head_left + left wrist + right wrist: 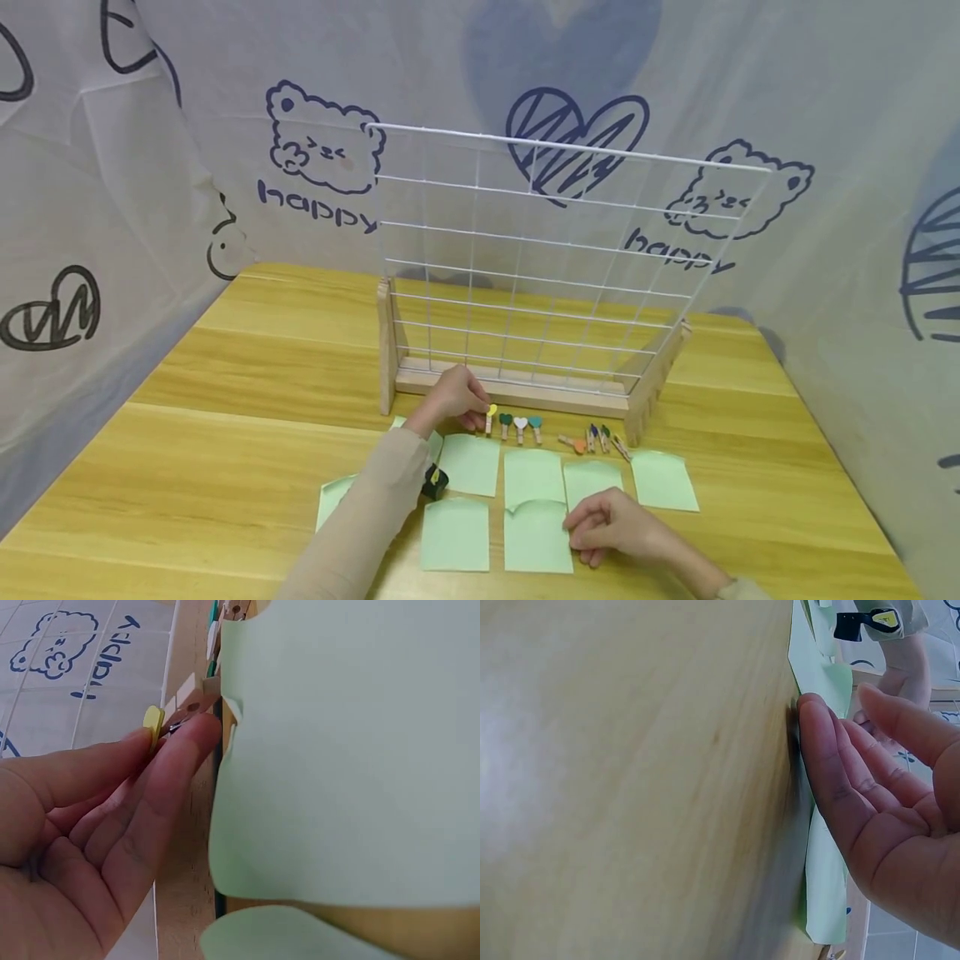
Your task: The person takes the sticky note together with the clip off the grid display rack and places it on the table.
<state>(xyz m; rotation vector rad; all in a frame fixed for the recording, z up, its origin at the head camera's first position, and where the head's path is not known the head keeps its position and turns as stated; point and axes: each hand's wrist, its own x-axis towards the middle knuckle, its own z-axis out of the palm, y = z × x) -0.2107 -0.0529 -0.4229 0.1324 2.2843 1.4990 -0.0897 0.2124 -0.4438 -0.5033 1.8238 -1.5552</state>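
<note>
My left hand (459, 398) pinches a small wooden clothespin (489, 423) topped with a yellow heart. In the left wrist view, thumb and forefinger hold this clothespin (189, 697) by its heart end. To its right stand a dark green clothespin (506, 426), a white one (521, 428) and a teal one (535, 427) in a row. My right hand (611, 527) rests by the right edge of a pale green sticky note (538, 540). The right wrist view shows its fingers (821, 746) loosely bent, with nothing gripped.
A white wire grid (525, 246) stands in a wooden base (517, 393) behind the clothespins. Farther right lie an orange-heart clothespin (573, 443) and several others. More green sticky notes (468, 467) cover the tabletop's front. A cloth with drawings hangs behind.
</note>
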